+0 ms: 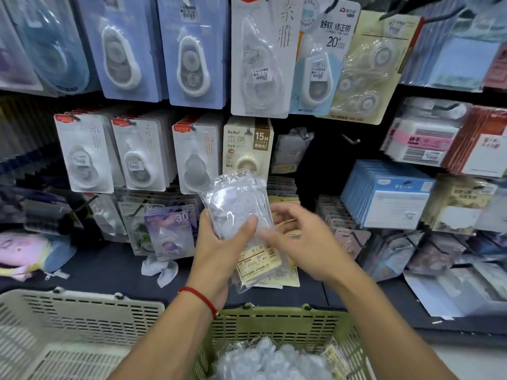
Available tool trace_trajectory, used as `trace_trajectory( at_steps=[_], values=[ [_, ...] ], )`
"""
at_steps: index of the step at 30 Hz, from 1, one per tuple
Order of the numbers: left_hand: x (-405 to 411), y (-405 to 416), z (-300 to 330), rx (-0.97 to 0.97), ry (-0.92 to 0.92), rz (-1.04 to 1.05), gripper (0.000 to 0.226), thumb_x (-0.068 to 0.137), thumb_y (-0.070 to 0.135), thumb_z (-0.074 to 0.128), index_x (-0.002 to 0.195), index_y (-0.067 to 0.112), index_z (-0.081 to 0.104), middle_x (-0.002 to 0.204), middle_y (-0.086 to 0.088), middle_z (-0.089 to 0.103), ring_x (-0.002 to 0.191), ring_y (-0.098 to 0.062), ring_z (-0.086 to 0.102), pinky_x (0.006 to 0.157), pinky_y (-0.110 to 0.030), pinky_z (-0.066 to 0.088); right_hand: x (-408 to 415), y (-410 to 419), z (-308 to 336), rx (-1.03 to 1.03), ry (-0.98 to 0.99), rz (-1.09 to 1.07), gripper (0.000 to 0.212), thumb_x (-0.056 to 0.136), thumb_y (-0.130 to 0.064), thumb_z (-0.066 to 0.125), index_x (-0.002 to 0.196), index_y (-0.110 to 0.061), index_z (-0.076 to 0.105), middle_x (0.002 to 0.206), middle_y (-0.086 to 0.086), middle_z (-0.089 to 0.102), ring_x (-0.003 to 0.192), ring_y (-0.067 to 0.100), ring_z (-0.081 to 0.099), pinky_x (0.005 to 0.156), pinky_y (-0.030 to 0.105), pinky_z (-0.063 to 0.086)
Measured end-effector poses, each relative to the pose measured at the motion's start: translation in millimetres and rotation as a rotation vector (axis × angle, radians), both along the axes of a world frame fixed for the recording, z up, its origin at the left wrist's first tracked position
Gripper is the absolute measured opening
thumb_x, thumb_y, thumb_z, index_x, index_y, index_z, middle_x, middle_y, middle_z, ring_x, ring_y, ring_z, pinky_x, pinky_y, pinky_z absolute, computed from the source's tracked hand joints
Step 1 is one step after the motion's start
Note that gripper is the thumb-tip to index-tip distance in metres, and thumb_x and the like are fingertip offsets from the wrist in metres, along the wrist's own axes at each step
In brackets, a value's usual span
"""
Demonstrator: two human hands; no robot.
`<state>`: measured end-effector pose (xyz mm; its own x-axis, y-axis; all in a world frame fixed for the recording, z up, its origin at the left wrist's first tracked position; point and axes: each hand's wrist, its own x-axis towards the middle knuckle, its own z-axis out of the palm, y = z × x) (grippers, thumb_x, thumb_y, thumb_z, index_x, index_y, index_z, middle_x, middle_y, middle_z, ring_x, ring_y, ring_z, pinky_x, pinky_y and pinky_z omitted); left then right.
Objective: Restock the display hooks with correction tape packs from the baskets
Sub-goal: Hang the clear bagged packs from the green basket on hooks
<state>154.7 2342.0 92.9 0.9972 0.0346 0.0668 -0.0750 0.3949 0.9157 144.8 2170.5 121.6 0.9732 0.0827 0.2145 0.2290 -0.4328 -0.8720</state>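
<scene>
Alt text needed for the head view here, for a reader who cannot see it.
The left hand grips a stack of clear plastic correction tape packs before crowded display hooks, the right hand touching the stack's side. Below stand a green slotted basket holding more packs and a beige slotted basket.

Dark display wall [323, 160], navy shelf [115, 272]

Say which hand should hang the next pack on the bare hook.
Probably the right hand. It holds nothing firmly, fingers loose against the stack of packs, and sits below the bare hook. The left hand grips the stack.
</scene>
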Motion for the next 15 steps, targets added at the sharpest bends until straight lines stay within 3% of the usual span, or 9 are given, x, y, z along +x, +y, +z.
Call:
trace_trajectory(
  at_steps=[2, 4, 7, 10, 13, 15],
  values=[
    [0, -2, 1, -0.039, 0.008, -0.005, 0.066, 0.073, 0.033, 0.085, 0.132, 0.029, 0.055, 0.119, -0.002, 0.077, 0.109, -0.026, 0.075, 0.088, -0.05, 0.063, -1, 6, -7, -0.019, 0.02, 0.036, 0.057, 0.079, -0.045, 0.088, 0.129, -0.041, 0.062, 0.101, -0.017, 0.068, 0.081, -0.002, 0.064, 0.071, 0.016, 0.054],
    [0, -4, 3, -0.062, 0.014, -0.034, 0.062, 0.076, 0.036, 0.082, 0.131, 0.03, 0.056, 0.12, -0.002, 0.077, 0.109, -0.029, 0.075, 0.092, -0.056, 0.061, -2, 7, -7, -0.015, -0.017, 0.012, 0.042, 0.087, -0.033, 0.085, 0.123, -0.04, 0.067, 0.098, -0.017, 0.073, 0.078, -0.004, 0.065, 0.069, 0.015, 0.053],
    [-2, -4, 5, -0.066, 0.011, -0.1, 0.062, 0.081, 0.038, 0.081, 0.136, 0.032, 0.055, 0.124, -0.002, 0.076, 0.112, -0.029, 0.075, 0.094, -0.061, 0.059, -1, -1, -7, 0.071, -0.022, -0.037, 0.017, 0.098, -0.024, 0.074, 0.113, -0.033, 0.075, 0.103, -0.015, 0.079, 0.093, 0.005, 0.074, 0.084, 0.029, 0.059],
    [-2, -4, 4, -0.06, 0.001, -0.119, 0.061, 0.082, 0.029, 0.081, 0.137, 0.032, 0.055, 0.127, -0.002, 0.075, 0.116, -0.029, 0.072, 0.101, -0.062, 0.054, -1, -8, -7, 0.227, 0.063, -0.094, 0.016, 0.1, -0.028, 0.071, 0.116, -0.025, 0.068, 0.103, -0.009, 0.08, 0.092, 0.011, 0.078, 0.078, 0.035, 0.061],
    [1, -4, -3, -0.052, -0.019, -0.09, 0.055, 0.09, 0.014, 0.076, 0.137, 0.032, 0.055, 0.127, 0.0, 0.075, 0.117, -0.027, 0.072, 0.098, -0.058, 0.057, 2, -9, -10, 0.265, 0.007, -0.178, 0.017, 0.102, -0.033, 0.067, 0.116, -0.026, 0.062, 0.101, -0.006, 0.08, 0.091, 0.013, 0.078, 0.078, 0.039, 0.061],
    [3, -4, -6, -0.023, -0.049, -0.042, 0.056, 0.094, 0.01, 0.074, 0.133, 0.045, 0.056, 0.125, 0.009, 0.075, 0.113, -0.015, 0.073, 0.087, -0.041, 0.064, 6, -9, -9, 0.316, -0.109, -0.276, 0.011, 0.103, -0.031, 0.065, 0.113, -0.029, 0.061, 0.1, -0.006, 0.079, 0.089, 0.013, 0.077, 0.071, 0.034, 0.06]
  ],
)
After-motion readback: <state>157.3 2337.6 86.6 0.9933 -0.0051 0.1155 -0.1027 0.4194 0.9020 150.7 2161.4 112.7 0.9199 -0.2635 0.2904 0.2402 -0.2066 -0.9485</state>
